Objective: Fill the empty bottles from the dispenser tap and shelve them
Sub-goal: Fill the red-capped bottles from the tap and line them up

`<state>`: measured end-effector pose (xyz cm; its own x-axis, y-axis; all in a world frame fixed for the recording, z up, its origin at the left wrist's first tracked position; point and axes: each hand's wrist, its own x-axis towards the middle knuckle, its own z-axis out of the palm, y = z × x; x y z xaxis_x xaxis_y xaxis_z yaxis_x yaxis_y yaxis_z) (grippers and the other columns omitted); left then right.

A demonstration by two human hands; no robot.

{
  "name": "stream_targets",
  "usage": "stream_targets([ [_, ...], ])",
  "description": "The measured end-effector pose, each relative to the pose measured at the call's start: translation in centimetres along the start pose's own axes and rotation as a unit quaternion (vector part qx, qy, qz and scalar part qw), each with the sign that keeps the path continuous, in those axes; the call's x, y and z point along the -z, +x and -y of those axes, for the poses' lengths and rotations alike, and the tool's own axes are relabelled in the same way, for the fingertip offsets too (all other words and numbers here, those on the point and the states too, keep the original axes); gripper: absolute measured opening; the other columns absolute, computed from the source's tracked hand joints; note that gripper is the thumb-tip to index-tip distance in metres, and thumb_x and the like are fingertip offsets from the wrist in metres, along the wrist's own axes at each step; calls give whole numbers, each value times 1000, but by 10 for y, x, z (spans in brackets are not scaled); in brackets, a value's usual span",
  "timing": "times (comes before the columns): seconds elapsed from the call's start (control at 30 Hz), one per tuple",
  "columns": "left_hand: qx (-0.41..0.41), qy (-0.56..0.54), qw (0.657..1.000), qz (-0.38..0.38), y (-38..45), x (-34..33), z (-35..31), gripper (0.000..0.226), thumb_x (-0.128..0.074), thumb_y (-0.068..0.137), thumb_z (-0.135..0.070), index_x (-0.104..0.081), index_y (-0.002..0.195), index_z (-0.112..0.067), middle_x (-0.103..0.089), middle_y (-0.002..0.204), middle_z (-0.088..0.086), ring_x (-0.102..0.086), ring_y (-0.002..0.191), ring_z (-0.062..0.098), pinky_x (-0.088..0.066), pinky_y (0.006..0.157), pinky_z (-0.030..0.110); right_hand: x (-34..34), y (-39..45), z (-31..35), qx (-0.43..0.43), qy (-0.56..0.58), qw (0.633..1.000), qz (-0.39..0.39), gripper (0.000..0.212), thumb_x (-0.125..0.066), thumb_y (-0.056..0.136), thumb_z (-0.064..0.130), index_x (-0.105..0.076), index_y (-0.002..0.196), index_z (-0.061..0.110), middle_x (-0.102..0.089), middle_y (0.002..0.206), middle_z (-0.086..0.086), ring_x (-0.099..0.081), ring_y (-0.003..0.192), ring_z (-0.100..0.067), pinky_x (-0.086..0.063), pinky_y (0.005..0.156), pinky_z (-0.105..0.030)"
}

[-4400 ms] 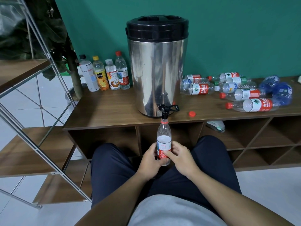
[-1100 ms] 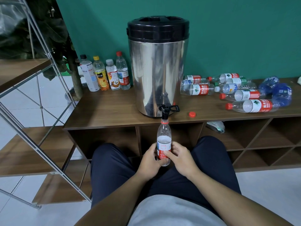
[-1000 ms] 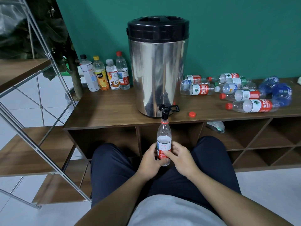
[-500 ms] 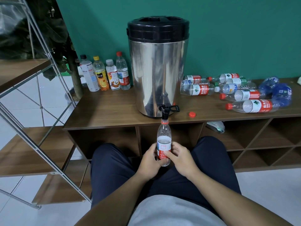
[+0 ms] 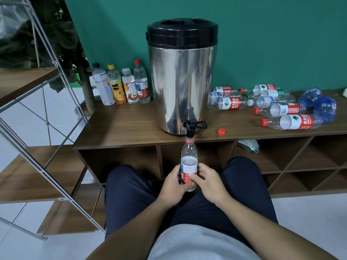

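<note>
Bottle (image 5: 189, 166), clear plastic with red-and-white label and red neck ring, uncapped, held upright with its mouth directly under the black tap (image 5: 190, 130) of the dispenser (image 5: 181, 77). Water line visible just above the label's top edge. Left hand (image 5: 173, 186) wraps the lower body of the bottle from the left, fingers curled round it; right hand (image 5: 208, 182) grips it from the right, thumb lying across the label. Both hands sit above the person's lap, in front of the cabinet.

Dispenser: steel drum, black lid, standing on the wooden cabinet top (image 5: 122, 128), tap overhanging the front edge.

Loose red cap (image 5: 221, 131): on the cabinet top, just right of the dispenser base.

Standing bottles (image 5: 121, 84): four, capped, in a row left of the dispenser against the green wall.

Lying bottles (image 5: 272, 106): a cluster on their sides right of the dispenser, mostly red-labelled, two blue ones at the far end.

Crumpled bottle (image 5: 249, 145): in an open compartment below.

Metal-framed shelf (image 5: 37, 87): at left.
</note>
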<state>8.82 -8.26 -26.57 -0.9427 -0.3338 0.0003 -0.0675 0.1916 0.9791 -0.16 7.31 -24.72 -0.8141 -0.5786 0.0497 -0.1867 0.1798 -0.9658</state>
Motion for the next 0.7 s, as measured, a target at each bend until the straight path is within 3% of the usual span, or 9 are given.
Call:
stream_targets([
  [0.33, 10, 5, 1000, 3, 1, 0, 1, 67, -94, 88, -10, -64, 146, -28, -78, 133, -11, -74, 126, 10, -61, 111, 44, 0, 1, -3, 2, -1, 1000, 0, 33, -79, 101, 14, -74, 133, 22, -81, 123, 8, -77, 115, -13, -62, 104, -45],
  [0.7, 12, 12, 1000, 4, 0, 1, -1, 70, -95, 88, -14, -62, 148, -32, -77, 135, -14, -73, 127, 7, -62, 111, 42, 0, 1, -2, 3, -8, 1000, -4, 37, -80, 101, 15, -73, 137, 22, -80, 124, 12, -76, 117, -8, -61, 105, -38],
])
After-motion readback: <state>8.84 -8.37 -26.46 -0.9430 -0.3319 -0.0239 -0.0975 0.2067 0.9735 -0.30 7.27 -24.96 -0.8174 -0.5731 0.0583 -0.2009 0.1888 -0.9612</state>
